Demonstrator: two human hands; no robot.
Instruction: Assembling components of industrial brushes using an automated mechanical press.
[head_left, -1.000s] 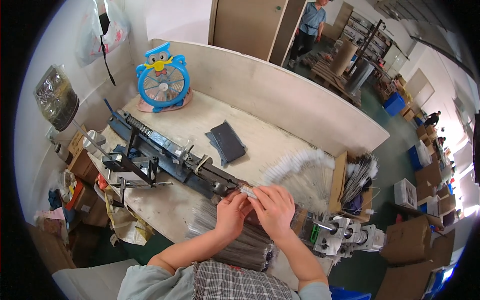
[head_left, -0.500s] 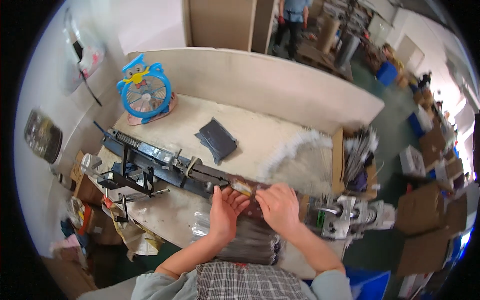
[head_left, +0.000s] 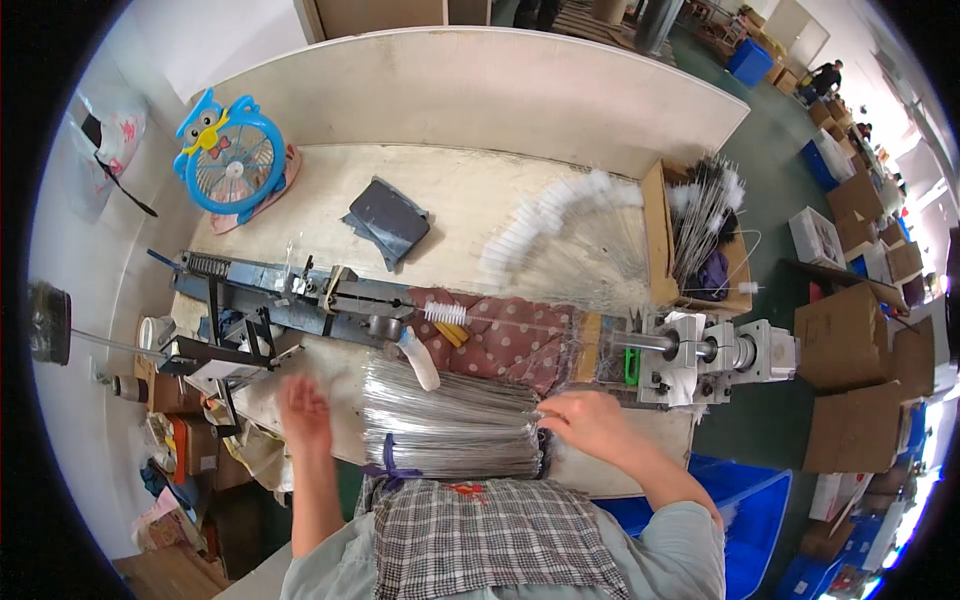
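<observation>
A bundle of silvery twisted wires (head_left: 450, 415) lies across the table's near edge. At its right end my right hand (head_left: 585, 422) is closed in a pinch on a wire end, though the fingertips partly hide it. My left hand (head_left: 306, 412) is raised left of the bundle, smeared by motion, its fingers unclear. Beyond the bundle, a brush with white bristles (head_left: 445, 313) lies in line with the long bench machine (head_left: 340, 298). A white-handled lever (head_left: 418, 360) sticks out below it. Yellow strips (head_left: 452, 334) rest on a dotted brown cloth pad (head_left: 510, 345).
A metal spindle unit (head_left: 705, 348) stands at the table's right end. Behind it, a cardboard box (head_left: 660, 240) holds wire brushes, beside a fan of white-tipped brushes (head_left: 560, 215). Dark sheets (head_left: 388, 222) and a blue fan (head_left: 235, 165) sit farther back. A blue bin (head_left: 740, 510) is below right.
Both hands have left the machine's middle: the left moved left and nearer me, the right to the wire bundle's right end. The white brush and lever now show. My view has shifted.
</observation>
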